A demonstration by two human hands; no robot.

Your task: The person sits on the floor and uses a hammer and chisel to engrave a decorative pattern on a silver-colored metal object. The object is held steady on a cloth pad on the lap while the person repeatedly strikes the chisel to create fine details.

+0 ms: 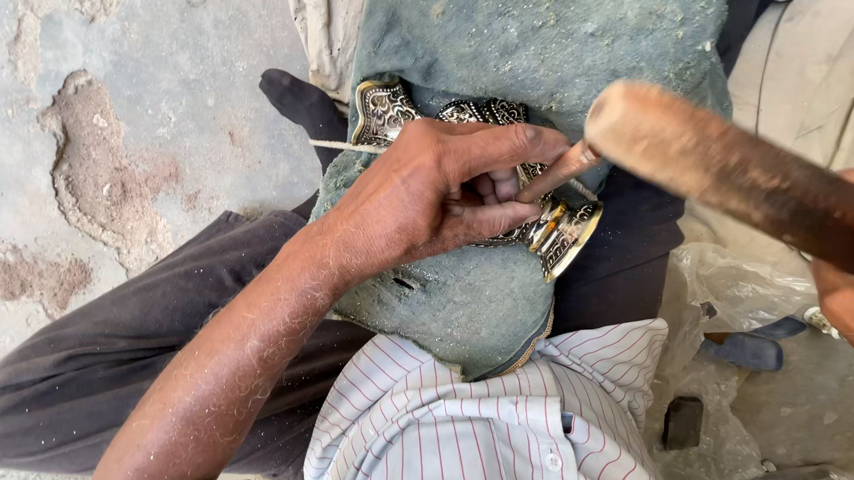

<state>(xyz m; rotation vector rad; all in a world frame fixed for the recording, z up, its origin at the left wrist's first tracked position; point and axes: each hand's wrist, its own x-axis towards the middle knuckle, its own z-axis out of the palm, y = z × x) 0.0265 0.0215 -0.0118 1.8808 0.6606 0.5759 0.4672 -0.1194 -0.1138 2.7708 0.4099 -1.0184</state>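
Floor (168,61): cracked concrete | left hand (428,197) clamps metalwork (560,230) | right hand (851,283) grips mallet (732,170)

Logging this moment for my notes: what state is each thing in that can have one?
Left hand: pressed on the ornate engraved metal piece, pinching a thin punch.
Right hand: gripping a raised wooden mallet.
Grey-green worn cloth pad: draped over the lap.

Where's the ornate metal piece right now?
In the head view, the ornate metal piece lies mid-frame on the grey-green pad over the lap, pinned under the left hand.
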